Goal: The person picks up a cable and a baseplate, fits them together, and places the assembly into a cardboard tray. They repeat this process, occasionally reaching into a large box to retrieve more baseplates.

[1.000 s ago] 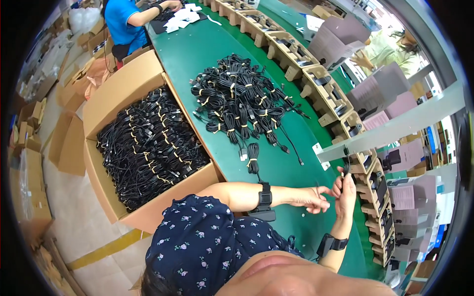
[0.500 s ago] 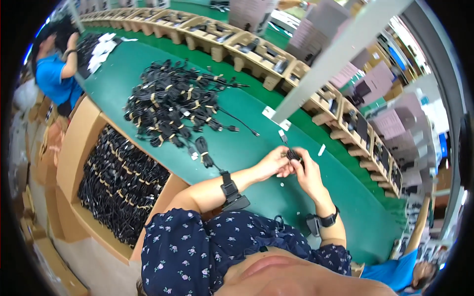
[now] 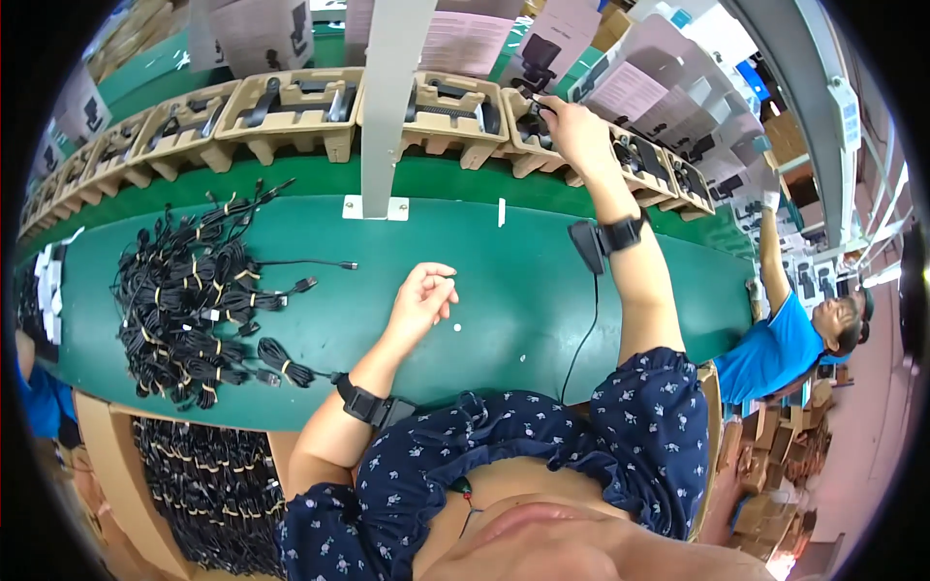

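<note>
My right hand [image 3: 578, 137] reaches to the far side of the table, its fingers bent down into a brown moulded pulp tray [image 3: 523, 160]. A dark cable bundle [image 3: 534, 108] shows only in part at its fingertips. Over the green table, my left hand [image 3: 423, 300] is held with loosely bent fingers, a little apart, and nothing shows in it. To its left lies a pile of black cables [image 3: 194, 300], tied in bundles with tan bands. One tied cable bundle [image 3: 283, 360] lies apart at the pile's near right side, close to my left wrist.
A grey metal post [image 3: 392, 116] rises from the table in front of the tray row. Other pulp trays [image 3: 291, 111] with black parts stand along the far edge. An open carton [image 3: 111, 484] full of tied cables is at the near left. A co-worker in blue [image 3: 775, 353] is at right.
The view has turned to the right. My hands have parted: my right hand has gone from the cable bundle both held over the table to a far tray, and my left has let go.
</note>
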`<state>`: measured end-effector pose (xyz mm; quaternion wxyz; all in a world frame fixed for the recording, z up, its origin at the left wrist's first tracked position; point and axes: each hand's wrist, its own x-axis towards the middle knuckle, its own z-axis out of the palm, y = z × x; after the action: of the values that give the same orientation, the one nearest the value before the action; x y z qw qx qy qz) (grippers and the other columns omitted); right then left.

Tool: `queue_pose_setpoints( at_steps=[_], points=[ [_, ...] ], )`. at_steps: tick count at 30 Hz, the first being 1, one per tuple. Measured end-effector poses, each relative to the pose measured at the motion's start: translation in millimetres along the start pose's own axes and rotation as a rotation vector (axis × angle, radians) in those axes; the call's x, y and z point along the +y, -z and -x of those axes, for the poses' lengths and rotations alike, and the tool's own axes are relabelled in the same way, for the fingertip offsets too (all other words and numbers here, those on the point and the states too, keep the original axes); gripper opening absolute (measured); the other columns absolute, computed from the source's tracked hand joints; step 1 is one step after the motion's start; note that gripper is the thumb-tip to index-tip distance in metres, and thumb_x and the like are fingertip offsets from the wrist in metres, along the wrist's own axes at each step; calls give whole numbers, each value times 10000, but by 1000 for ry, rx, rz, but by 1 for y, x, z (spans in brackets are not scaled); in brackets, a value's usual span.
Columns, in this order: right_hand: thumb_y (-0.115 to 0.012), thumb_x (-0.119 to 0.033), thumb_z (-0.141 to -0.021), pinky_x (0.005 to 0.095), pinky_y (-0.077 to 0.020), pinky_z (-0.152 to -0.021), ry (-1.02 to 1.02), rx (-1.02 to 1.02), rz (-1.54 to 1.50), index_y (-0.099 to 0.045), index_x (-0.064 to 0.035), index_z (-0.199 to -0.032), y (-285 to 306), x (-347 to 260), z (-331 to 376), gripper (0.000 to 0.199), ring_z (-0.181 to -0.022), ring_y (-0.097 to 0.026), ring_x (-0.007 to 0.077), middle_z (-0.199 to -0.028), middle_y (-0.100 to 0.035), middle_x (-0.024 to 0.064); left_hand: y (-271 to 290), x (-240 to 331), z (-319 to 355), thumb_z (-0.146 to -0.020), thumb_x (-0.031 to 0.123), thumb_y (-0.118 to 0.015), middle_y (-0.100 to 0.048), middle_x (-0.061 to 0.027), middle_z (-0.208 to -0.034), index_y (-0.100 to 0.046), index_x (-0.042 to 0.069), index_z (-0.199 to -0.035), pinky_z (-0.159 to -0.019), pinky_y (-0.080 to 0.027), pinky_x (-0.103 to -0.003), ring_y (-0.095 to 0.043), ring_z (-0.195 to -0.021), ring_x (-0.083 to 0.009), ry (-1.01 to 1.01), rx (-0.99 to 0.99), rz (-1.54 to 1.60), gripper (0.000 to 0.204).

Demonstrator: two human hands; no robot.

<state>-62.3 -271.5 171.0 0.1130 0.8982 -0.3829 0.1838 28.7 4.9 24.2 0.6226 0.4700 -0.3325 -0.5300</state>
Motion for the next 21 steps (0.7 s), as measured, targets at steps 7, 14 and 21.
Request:
queue_pose_setpoints(
  at_steps=[7, 14, 21],
  points=[
    [-505, -145, -731, 401, -494, -721, 18, -555, 199, -639, -3, -920, -14, 13, -65, 271, -879, -624, 289, -911, -632, 192, -2, -3, 1, -875, 105, -498, -568, -9, -728, -502, 64, -1009, -430, -338, -170, -471, -522, -45, 40, 15, -3, 140],
    [-515, -162, -765, 391, -485, -778, -215, -374, 32, -590, 33, -993, -67, 11, -98, 309, -954, -596, 296, -1039, -602, 184, -1, 3, 2, -875, 101, -496, -566, -5, -723, -514, 66, -991, -450, -348, -176, -473, -534, -47, 70, 35, -7, 122],
    [-459, -151, -802, 440, -468, -780, -322, 53, -178, -460, 70, -1039, -122, 6, -51, 324, -880, -576, 403, -934, -578, 250, -2, 1, 0, -877, 89, -486, -561, -3, -718, -514, 65, -990, -455, -353, -176, -474, -535, -47, 60, 35, -7, 119]
  ],
)
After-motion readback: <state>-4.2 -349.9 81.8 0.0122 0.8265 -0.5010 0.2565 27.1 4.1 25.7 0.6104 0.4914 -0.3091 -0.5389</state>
